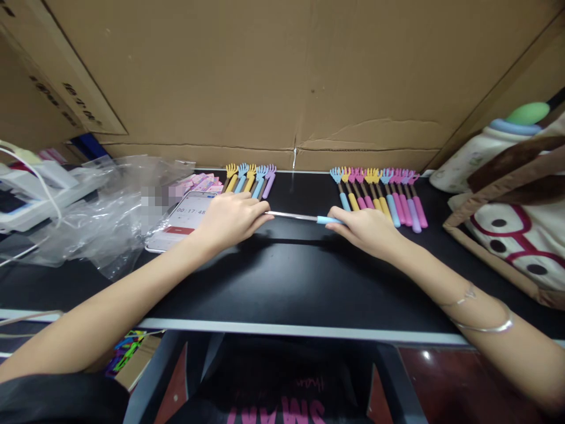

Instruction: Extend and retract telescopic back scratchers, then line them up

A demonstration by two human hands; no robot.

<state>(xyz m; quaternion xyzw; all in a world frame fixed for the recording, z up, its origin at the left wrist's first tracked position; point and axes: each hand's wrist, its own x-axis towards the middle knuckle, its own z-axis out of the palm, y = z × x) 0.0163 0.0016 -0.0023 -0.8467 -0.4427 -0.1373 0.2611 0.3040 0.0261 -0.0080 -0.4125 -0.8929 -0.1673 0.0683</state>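
Above the middle of the black table, a back scratcher (293, 215) is stretched level between my hands, its metal rod pulled out. My right hand (368, 228) is closed round its light blue handle. Closed at the rod's other end is my left hand (236, 217), which hides the claw head. Behind my left hand lies a small row of back scratchers (251, 179) with yellow, blue and purple claws. A longer row of back scratchers (379, 197), in blue, yellow, pink and purple, lies beyond my right hand.
A phone (176, 224) showing a timer lies left of my left hand, beside crumpled clear plastic (110, 206) and pink packets (203, 182). A cardboard wall (282, 76) closes off the back. A bottle (481, 153) and a bag (525, 224) stand at right.
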